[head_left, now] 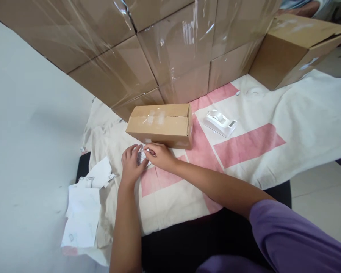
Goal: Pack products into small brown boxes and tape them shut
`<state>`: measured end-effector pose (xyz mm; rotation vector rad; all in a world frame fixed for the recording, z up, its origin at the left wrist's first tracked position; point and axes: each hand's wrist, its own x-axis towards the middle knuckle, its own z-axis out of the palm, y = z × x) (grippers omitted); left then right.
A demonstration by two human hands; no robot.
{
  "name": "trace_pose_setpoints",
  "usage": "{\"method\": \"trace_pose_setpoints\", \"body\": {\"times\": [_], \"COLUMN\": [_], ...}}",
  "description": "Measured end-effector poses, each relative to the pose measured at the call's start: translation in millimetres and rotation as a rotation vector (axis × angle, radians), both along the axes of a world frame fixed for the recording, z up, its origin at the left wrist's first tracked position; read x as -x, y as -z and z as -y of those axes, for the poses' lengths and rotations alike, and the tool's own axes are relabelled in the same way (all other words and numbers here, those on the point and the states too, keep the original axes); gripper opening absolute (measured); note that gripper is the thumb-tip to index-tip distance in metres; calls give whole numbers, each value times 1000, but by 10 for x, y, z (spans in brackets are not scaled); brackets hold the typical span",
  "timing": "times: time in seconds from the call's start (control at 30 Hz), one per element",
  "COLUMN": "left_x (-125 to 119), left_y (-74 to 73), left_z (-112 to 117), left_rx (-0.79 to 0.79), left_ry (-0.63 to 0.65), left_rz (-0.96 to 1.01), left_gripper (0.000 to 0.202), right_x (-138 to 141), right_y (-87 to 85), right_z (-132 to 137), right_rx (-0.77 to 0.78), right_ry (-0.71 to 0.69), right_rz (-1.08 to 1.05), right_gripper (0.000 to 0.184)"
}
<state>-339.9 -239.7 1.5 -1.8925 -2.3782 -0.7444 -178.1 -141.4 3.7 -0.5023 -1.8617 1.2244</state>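
A small white piece of paper with dark printed marks (144,158) lies low on the cloth, between my two hands and just in front of a small closed cardboard box (159,128). My left hand (131,162) curves around the paper's left side, with thumb and fingers on its edges. From the right, my right hand (161,156) comes in with fingers pinched together over the paper's upper right. What sits in that pinch is too small to make out. Clear tape and a whitish patch show on the box's top.
A white tape dispenser (220,123) stands right of the box. Taped cardboard boxes (182,49) are stacked behind. Another carton (290,49) is at the back right, near a person's arm (304,8). White paper sheets (83,212) lie at left on the pink-and-cream cloth (244,151).
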Motion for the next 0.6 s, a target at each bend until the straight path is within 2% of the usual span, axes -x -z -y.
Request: {"method": "trace_pose_setpoints", "body": {"times": [0.07, 0.1, 0.17, 0.23, 0.33, 0.43, 0.53, 0.6], "left_x": [71, 117, 206, 259, 211, 24, -192, -270], "left_y": [51, 71, 90, 71, -25, -164, -269, -243], "left_z": [8, 18, 41, 62, 50, -72, -385, -698], "left_rx": [142, 155, 85, -31, -204, -411, -522, -518], "left_ry": [-189, -287, -445, -522, -515, -446, -361, -307], "left_rz": [-42, -26, 25, 57, 85, 187, 391, 535], "left_gripper": [54, 53, 51, 47, 37, 31, 35, 46], "right_x": [11, 18, 32, 41, -35, -354, -890, -1225], "right_y": [30, 45, 65, 52, -83, -387, -776, -968], "right_z": [-5, -8, -10, -8, 13, 54, 18, -149], "right_rx": [-10, -17, -36, -65, -107, -201, -323, -269], "right_ry": [14, 20, 28, 16, -4, -10, 52, 197], "right_rz": [-15, -23, -34, -26, 29, 34, -27, -43], "right_gripper": [11, 10, 9, 8, 8, 8, 13, 13]}}
